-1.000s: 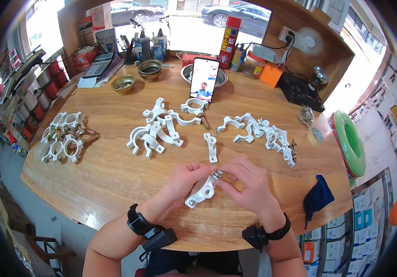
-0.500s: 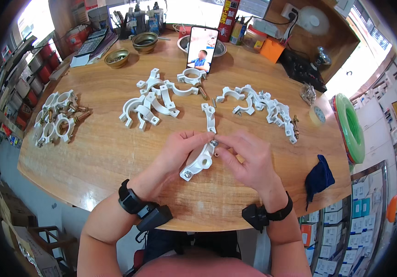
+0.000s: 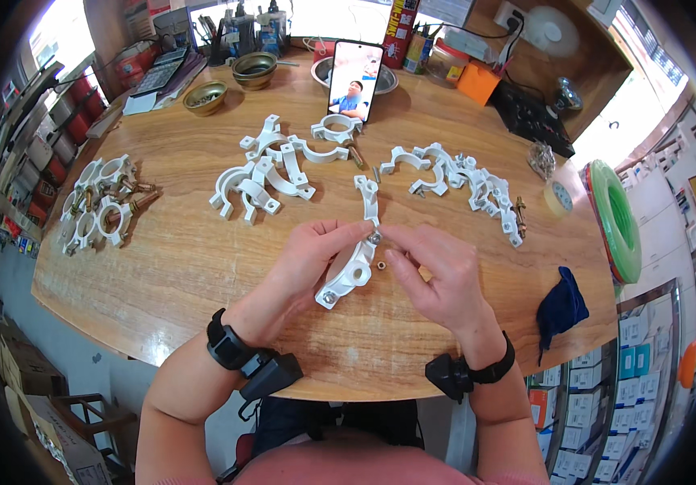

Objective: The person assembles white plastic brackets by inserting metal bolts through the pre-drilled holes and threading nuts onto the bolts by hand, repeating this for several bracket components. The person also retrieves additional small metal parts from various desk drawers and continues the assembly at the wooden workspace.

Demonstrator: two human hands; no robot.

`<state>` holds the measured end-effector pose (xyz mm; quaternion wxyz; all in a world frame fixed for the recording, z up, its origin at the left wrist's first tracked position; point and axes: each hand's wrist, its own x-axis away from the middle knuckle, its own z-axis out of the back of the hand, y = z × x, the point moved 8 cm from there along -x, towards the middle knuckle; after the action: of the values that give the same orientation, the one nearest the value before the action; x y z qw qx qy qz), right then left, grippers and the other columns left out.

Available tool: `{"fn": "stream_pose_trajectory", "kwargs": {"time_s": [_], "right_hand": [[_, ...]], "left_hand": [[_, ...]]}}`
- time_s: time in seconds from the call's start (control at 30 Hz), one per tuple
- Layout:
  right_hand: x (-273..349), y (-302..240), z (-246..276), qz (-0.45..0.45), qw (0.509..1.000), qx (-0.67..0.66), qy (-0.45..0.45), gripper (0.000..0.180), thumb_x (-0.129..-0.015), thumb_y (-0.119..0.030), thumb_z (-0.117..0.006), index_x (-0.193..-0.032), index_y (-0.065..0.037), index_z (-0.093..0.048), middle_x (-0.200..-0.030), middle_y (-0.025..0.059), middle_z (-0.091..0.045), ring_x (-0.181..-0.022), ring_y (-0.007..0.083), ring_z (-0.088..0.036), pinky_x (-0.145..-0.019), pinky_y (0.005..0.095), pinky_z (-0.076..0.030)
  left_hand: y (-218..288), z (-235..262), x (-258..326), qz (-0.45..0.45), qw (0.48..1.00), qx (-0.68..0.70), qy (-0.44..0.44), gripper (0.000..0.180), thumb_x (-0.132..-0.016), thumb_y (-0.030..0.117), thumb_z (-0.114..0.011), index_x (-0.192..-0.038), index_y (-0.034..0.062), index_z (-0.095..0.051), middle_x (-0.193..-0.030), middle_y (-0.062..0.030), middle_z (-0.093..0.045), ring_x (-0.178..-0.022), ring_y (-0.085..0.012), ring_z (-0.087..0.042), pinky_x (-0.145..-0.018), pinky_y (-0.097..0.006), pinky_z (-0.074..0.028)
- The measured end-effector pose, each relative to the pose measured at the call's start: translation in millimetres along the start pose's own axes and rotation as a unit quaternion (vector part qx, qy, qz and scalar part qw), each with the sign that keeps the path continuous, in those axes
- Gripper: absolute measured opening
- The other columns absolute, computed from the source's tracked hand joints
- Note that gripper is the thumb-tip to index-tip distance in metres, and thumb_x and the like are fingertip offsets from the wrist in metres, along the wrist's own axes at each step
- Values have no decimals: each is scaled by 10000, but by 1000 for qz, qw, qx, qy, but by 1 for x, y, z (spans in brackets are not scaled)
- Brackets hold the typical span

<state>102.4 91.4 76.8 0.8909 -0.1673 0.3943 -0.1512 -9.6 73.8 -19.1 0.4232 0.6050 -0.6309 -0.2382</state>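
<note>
My left hand [image 3: 309, 263] grips a curved white pipe clamp half [image 3: 354, 273], its thumb pressed near the far end. Beside that thumb, a silvery screw [image 3: 375, 238] sits in the clamp's end. The index fingertip of my right hand [image 3: 438, 271] touches or nearly touches the screw; its thumb stands apart from the finger. A small brass-coloured nut [image 3: 381, 265] lies on the table below the right fingers. Just beyond the hands is another white clamp half [image 3: 367, 200]; the fingers partly hide where the two pieces meet.
Loose white clamp halves [image 3: 261, 182] lie beyond my left hand, and more clamp pieces [image 3: 477, 187] at right. Assembled clamps with bolts [image 3: 99, 202] sit far left. A phone [image 3: 355, 81] stands upright at the back. A dark blue cloth pouch [image 3: 561, 309] rests near the right edge.
The clamp's screw end has shifted slightly away from me. My right thumb has moved a little off the clamp, and the nut on the table shows more clearly.
</note>
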Motion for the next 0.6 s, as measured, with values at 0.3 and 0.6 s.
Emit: {"fn": "stream_pose_trajectory", "kwargs": {"time_s": [0.3, 0.6], "right_hand": [[0, 7, -1, -24, 999, -24, 9, 158, -712, -75, -601, -867, -43, -606, -645, 80, -580, -532, 207, -547, -462, 280, -421], [0, 7, -2, -1, 1000, -5, 15, 161, -705, -56, -589, -865, -53, -609, -678, 83, -590, -562, 215, -559, -477, 286, -427]], "left_hand": [[5, 0, -2, -1, 1000, -7, -2, 214, -786, 219, -590, -727, 19, -541, -618, -33, -558, -470, -93, -528, -427, -239, -467], [6, 2, -4, -13, 1000, -11, -9, 207, -800, 200, -574, -748, 1, -556, -600, -27, -546, -462, -74, -499, -418, -210, -418]]}}
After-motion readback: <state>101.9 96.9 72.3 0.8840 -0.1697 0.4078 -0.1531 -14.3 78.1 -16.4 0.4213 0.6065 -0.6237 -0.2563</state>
